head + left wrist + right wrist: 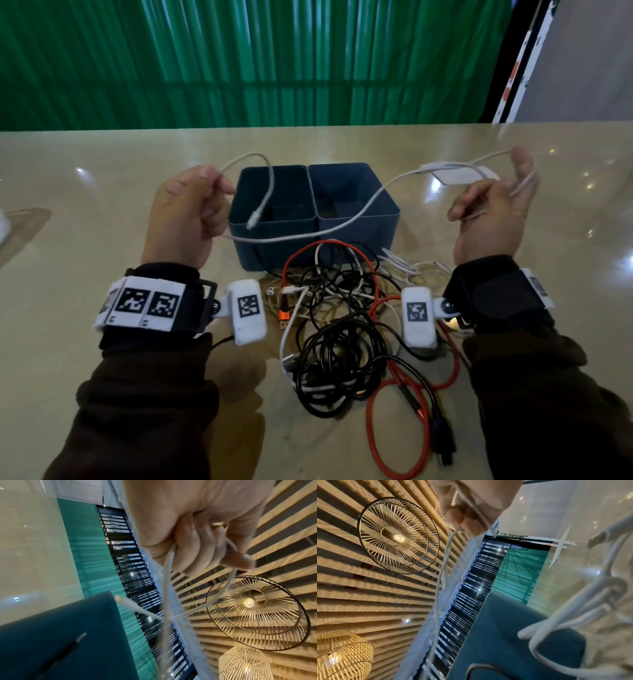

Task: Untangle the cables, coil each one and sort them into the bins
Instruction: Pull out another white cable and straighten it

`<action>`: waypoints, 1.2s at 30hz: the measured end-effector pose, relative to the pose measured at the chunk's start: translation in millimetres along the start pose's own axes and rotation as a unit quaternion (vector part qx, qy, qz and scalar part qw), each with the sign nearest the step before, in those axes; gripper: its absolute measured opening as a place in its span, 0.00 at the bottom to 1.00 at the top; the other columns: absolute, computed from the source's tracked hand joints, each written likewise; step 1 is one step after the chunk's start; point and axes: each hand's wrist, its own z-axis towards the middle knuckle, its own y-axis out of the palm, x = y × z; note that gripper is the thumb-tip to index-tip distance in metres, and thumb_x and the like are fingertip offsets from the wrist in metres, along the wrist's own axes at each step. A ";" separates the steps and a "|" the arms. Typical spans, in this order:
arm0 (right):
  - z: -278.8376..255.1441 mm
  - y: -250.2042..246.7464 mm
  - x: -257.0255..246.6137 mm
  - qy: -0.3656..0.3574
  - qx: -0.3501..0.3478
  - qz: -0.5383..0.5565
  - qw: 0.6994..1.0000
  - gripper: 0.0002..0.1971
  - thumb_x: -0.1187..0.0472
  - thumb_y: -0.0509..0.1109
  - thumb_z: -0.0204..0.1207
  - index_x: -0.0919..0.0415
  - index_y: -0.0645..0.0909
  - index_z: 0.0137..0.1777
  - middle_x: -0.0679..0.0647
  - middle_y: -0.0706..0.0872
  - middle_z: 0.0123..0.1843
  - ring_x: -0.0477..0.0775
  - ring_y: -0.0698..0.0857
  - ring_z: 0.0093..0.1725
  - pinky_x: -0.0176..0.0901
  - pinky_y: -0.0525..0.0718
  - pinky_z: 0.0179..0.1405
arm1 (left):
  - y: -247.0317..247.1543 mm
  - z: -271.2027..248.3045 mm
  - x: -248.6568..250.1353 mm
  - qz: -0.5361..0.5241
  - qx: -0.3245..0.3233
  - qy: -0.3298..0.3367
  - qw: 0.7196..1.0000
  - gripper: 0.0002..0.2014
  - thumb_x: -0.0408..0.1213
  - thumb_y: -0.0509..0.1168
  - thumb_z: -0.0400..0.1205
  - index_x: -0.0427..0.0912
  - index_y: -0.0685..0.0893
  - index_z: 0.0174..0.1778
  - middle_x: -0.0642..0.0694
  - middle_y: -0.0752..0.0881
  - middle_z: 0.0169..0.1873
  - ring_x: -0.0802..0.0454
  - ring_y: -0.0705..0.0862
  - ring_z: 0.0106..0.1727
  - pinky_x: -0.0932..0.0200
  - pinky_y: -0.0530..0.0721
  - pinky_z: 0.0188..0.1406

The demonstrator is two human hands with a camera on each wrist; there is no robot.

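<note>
A white cable (pixel 346 222) stretches in the air between my two hands, above two dark blue bins (pixel 373 222). My left hand (pixel 191 209) grips it near one end, fingers curled round it; the free plug (pixel 251 222) dangles over the left bin. In the left wrist view the cable (pixel 167 577) runs out of my fist. My right hand (pixel 493 209) holds the other part, looped over the raised fingers; the right wrist view shows the cable (pixel 443 566) trailing down from them. A tangle of black, red and white cables (pixel 342 329) lies on the table between my wrists.
The two bins stand side by side at mid-table, just behind the tangle. A flat white card (pixel 460 174) lies right of the bins. The beige table (pixel 85 205) stretches wide on both sides. A green curtain (pixel 239 61) hangs behind the far edge.
</note>
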 end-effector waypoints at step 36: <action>-3.9 2.5 -3.2 0.225 -0.282 0.224 0.905 0.12 0.52 0.70 0.72 0.56 0.78 0.31 0.43 0.65 0.18 0.43 0.66 0.18 0.35 0.72 0.25 | 31.2 -0.4 -26.6 0.317 -0.042 0.090 0.943 0.09 0.44 0.65 0.79 0.51 0.78 0.33 0.58 0.77 0.23 0.65 0.71 0.26 0.71 0.68 0.29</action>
